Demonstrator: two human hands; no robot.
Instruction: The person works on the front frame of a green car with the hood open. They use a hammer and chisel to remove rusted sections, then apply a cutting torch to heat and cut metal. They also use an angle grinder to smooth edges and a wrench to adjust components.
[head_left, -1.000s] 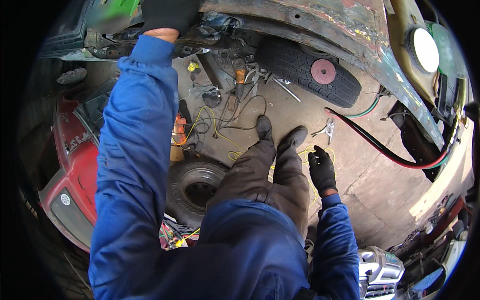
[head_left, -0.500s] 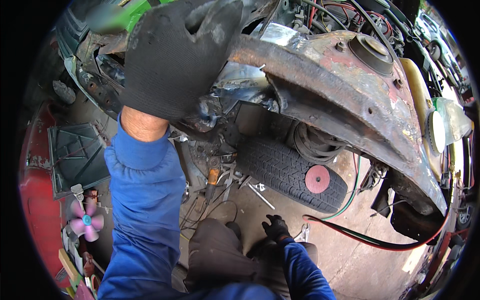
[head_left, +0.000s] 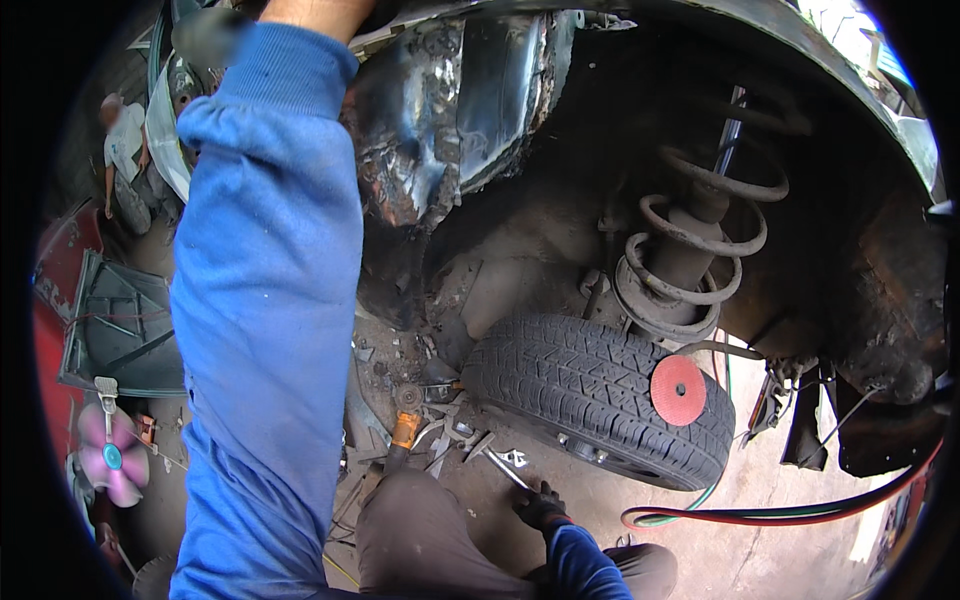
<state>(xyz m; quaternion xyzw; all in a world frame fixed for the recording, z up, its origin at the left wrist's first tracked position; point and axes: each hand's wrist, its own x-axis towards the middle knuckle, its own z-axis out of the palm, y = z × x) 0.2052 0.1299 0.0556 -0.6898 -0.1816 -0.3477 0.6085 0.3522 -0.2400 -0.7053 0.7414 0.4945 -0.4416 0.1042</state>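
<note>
My left arm in a blue sleeve reaches up across the picture. Its bare wrist shows at the upper edge, and the hand itself is cut off there. Low in the middle, my right hand wears a dark glove and is closed round the end of a metal-handled hammer on the floor. Beside the hammer lies a wrench. A tyre lies just beyond, with a round red abrasive disc on its tread.
A coil spring hangs inside the dark wheel arch. An orange angle grinder lies by my knee. Red and green hoses cross the right floor. At left are a pink fan, a dark panel and another person.
My view has dropped from the rusty fender top into the wheel arch. The left glove has gone out past the upper edge. My right hand has come forward onto the hammer's handle.
</note>
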